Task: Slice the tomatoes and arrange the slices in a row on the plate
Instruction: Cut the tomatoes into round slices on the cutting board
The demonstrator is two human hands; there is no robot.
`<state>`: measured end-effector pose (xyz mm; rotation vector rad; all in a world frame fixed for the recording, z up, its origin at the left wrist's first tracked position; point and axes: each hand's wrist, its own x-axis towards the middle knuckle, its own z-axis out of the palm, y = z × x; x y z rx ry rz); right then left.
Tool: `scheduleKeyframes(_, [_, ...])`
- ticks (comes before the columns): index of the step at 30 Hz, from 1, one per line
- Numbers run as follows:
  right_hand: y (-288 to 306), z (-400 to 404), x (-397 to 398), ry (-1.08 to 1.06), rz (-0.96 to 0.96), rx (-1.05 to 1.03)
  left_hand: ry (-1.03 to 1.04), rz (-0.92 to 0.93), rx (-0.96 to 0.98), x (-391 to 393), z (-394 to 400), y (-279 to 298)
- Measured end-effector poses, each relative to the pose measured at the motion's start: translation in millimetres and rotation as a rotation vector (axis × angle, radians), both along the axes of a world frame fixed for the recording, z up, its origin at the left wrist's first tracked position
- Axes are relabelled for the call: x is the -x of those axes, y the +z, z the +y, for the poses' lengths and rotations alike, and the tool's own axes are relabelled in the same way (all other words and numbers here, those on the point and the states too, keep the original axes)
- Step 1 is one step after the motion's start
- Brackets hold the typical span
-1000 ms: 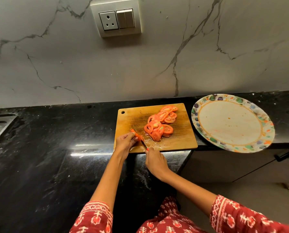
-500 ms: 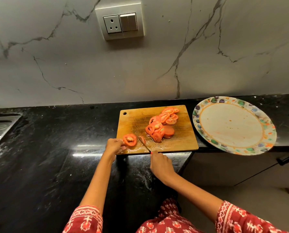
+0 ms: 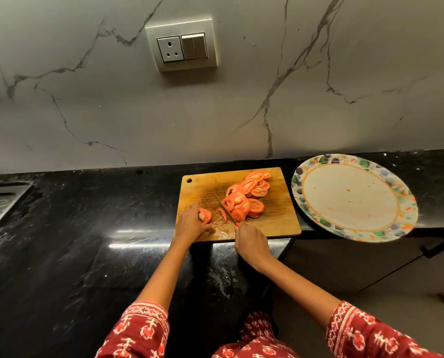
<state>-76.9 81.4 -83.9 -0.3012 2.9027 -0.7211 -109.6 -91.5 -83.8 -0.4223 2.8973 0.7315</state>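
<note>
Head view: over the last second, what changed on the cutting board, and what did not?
The left hand drew the tomato end piece leftward, off the knife, and a thin new slice now stands beside the blade. The right hand kept gripping the knife. The slice pile, cutting board and bare plate are unchanged.

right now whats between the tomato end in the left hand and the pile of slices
In the head view, one loose slice and the knife blade lie between the tomato end and the slice pile.
</note>
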Motion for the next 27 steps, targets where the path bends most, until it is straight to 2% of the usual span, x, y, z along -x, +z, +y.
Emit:
scheduleKeyframes(4, [-1, 2, 2, 0.008, 0.014, 0.055, -0.074, 0.037, 0.086, 5, -1, -1])
scheduleKeyframes(5, [-1, 3, 2, 0.006, 0.014, 0.07, -0.046, 0.054, 0.014, 6, -2, 2])
scheduleKeyframes(8, [-1, 5, 4, -0.009, 0.014, 0.106, 0.038, 0.09, -0.376, 7, -2, 11])
scheduleKeyframes(13, [-5, 3, 5, -0.022, -0.021, 0.133, 0.057, 0.162, -0.508, 1, -2, 10])
scheduleKeyframes(22, [-9, 4, 6, -0.041, -0.03, 0.158, 0.066, 0.194, -0.527, -5, -5, 7])
scheduleKeyframes(27, [3, 13, 18, -0.081, 0.059, 0.268, -0.011, 0.239, -0.368, -7, 11, -2])
